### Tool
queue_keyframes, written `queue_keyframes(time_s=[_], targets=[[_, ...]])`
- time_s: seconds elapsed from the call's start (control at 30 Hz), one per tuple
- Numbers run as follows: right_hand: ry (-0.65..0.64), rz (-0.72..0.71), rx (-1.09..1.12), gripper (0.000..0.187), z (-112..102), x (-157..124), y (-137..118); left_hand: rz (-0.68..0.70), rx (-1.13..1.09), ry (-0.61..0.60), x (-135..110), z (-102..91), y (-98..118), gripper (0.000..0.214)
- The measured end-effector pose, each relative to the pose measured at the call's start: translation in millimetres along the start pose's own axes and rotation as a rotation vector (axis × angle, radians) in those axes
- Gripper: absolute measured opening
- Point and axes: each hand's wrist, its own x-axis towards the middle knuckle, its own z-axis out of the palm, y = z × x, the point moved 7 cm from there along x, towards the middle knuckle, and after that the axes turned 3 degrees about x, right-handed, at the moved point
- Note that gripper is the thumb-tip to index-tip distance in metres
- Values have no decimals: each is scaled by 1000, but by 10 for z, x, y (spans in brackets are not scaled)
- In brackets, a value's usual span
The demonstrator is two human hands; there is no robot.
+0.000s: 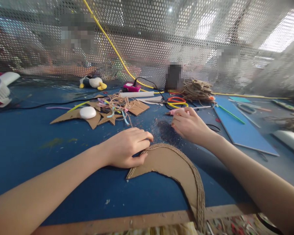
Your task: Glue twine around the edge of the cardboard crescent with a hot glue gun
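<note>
A crescent-shaped cardboard piece [172,168] lies on the blue table [39,143] in front of me, its outer edge wrapped with rows of brown twine. My left hand [127,148] rests on the crescent's left tip, fingers curled and pinched on the twine edge. My right hand [189,125] reaches further back, its fingers closed around a pink pen-like tool [175,112] lying on the table. Dark glitter or dust [165,129] is scattered between the hands.
Cardboard stars [98,117], a white oval object [87,112], coloured pipe cleaners and tangled string [116,104] sit back left. Scissors [176,100], a twine bundle [198,89] and a blue sheet [242,130] lie to the right. A perforated metal screen [147,39] backs the table; people sit behind it.
</note>
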Motion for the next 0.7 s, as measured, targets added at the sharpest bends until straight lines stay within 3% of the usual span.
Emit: queue_keyframes(time_s=[0.13, 0.3, 0.5, 0.7], targets=[[28, 23, -3, 27, -3, 18, 93, -4, -1, 1, -2, -1, -1, 9], [138, 207, 6, 31, -73, -30, 320, -3, -6, -1, -4, 4, -2, 9], [54, 113, 86, 24, 90, -70, 268, -9, -6, -3, -7, 3, -7, 8], [67, 88, 77, 21, 32, -49, 226, -1, -7, 1, -1, 4, -2, 8]])
